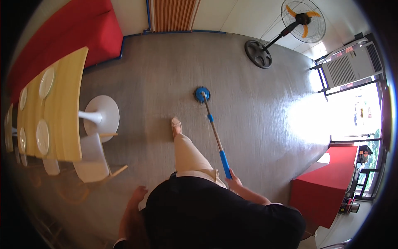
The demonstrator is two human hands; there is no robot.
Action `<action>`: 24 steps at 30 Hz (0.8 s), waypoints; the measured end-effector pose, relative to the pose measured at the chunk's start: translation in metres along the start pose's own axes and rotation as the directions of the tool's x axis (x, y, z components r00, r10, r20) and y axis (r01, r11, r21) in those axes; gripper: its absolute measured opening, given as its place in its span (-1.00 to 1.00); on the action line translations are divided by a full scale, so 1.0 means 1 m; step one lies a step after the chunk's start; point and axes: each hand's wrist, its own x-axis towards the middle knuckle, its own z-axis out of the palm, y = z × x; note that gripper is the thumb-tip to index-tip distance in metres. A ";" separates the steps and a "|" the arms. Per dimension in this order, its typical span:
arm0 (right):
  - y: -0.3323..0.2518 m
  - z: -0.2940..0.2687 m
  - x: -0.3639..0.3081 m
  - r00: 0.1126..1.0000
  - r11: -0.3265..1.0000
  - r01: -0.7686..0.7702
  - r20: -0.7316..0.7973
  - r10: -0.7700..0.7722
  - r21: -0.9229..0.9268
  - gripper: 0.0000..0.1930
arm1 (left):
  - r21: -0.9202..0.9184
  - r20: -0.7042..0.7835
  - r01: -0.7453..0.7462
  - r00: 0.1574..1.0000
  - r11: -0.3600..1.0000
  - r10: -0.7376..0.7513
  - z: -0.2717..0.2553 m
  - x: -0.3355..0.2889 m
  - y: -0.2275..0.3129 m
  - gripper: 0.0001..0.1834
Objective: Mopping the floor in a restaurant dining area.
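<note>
My right hand (234, 182) is closed round the blue grip of a long-handled mop (214, 132). Its pole runs forward and slightly left from me across the grey floor (161, 74). At the far end a round blue head (202, 94) with a dark fringe rests on that floor, beyond my foot. My left hand (140, 193) hangs beside my body with loosely bent fingers and nothing visible in it. One leg in beige trousers is stretched forward, with a light shoe (176, 123) on the floor to the left of the mop pole.
To the left stand a wooden table (62, 103) with several white plates, a white chair (91, 159) and a red sofa (97, 33). A standing fan (265, 47) is at the far right, near an air conditioner (350, 66). A red counter (319, 178) stands at my right.
</note>
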 end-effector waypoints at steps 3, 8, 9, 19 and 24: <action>-0.127 -0.068 0.131 0.999 0.997 0.002 -0.046 -0.005 -0.076 -0.28 | -0.113 0.008 0.293 0.956 0.949 -0.294 -0.048 0.037 0.045 -0.59; -0.359 -0.174 0.340 0.970 0.979 0.129 -0.187 -0.157 -0.156 -0.27 | -0.389 -0.117 0.144 0.972 0.910 -0.204 -0.113 0.094 0.126 -0.68; -0.403 -0.189 0.370 0.951 0.971 0.193 -0.217 -0.221 -0.142 -0.26 | -0.492 -0.119 0.106 0.975 0.864 -0.187 -0.121 0.102 0.136 -0.67; -0.401 -0.175 0.327 0.971 0.940 0.159 -0.124 -0.203 -0.301 -0.25 | -0.242 0.025 0.250 0.967 0.938 -0.252 -0.176 0.116 0.129 -0.60; -0.210 -0.110 0.073 0.981 0.949 -0.167 0.054 0.188 -0.267 -0.32 | -0.133 0.088 0.311 0.949 0.941 -0.301 -0.219 0.160 0.078 -0.60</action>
